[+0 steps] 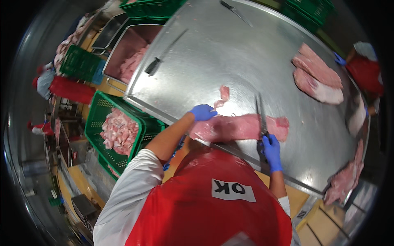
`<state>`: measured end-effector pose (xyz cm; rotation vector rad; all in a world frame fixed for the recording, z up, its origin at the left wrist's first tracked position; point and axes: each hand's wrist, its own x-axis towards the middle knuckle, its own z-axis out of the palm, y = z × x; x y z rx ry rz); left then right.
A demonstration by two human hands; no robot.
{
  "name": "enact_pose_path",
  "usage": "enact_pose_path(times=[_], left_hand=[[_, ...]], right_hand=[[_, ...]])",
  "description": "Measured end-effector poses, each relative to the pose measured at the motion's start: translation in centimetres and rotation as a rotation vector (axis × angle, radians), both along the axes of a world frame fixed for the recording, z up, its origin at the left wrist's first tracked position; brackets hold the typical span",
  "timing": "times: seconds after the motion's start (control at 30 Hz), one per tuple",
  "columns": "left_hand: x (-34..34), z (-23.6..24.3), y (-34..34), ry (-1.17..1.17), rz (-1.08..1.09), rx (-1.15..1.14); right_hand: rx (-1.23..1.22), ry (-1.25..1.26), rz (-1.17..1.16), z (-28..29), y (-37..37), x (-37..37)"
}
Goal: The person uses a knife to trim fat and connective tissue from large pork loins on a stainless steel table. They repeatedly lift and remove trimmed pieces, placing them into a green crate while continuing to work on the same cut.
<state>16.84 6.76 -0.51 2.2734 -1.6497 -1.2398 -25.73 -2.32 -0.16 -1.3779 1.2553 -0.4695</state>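
Note:
A long piece of pink meat (236, 128) lies along the near edge of the metal table (193, 82). My left hand (203, 112), in a blue glove, is closed at the meat's left end, where a thin strip shows at the fingertips. That strip of trimmed meat (223, 93) extends away from my fingers onto the table. My right hand (271, 149), gloved in blue too, grips a knife (262, 117) by its dark handle. The blade points away from me and crosses over the right part of the meat.
Another knife (152, 67) lies at the table's left, and one more (238, 12) at the far edge. Large meat cuts (318, 76) rest on the right. A green crate (92, 127) of meat pieces and a metal tub (135, 30) stand left. A co-worker (363, 69) is at the far right.

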Motion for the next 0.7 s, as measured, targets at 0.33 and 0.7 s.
enact_pose_path(times=[0.33, 0.7], left_hand=[[0.5, 3.0, 0.0, 0.362, -0.151, 0.068], [-2.1, 2.0, 3.9, 0.041, -0.023, -0.031]], right_hand=[[0.305, 0.005, -0.023, 5.8, 3.5, 2.5], [0.337, 0.048, -0.058, 6.5, 5.0, 0.8]])
